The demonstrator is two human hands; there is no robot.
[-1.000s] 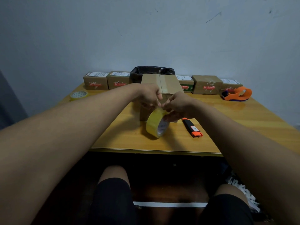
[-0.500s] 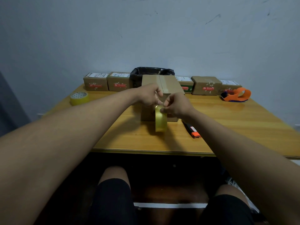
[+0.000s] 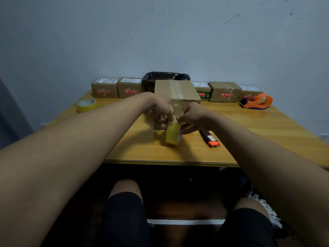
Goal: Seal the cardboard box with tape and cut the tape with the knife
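A brown cardboard box (image 3: 176, 90) stands mid-table with a strip of tape along its top seam. In front of it I hold a yellow tape roll (image 3: 173, 133) on edge, just above the table. My right hand (image 3: 193, 116) grips the roll from the right. My left hand (image 3: 160, 111) pinches at the roll's top edge, where the loose tape end seems to be; the end itself is too small to make out. A black knife with an orange tip (image 3: 210, 139) lies on the table, right of the roll.
The wooden table (image 3: 267, 132) has several small cardboard parcels (image 3: 224, 91) along the back wall and a black bag (image 3: 165, 78) behind the box. A second yellow tape roll (image 3: 86, 105) lies at the left, an orange tape dispenser (image 3: 258, 101) at the right.
The roll turned edge-on, then tilted slightly back. Both hands stay together at its top edge and have shifted little.
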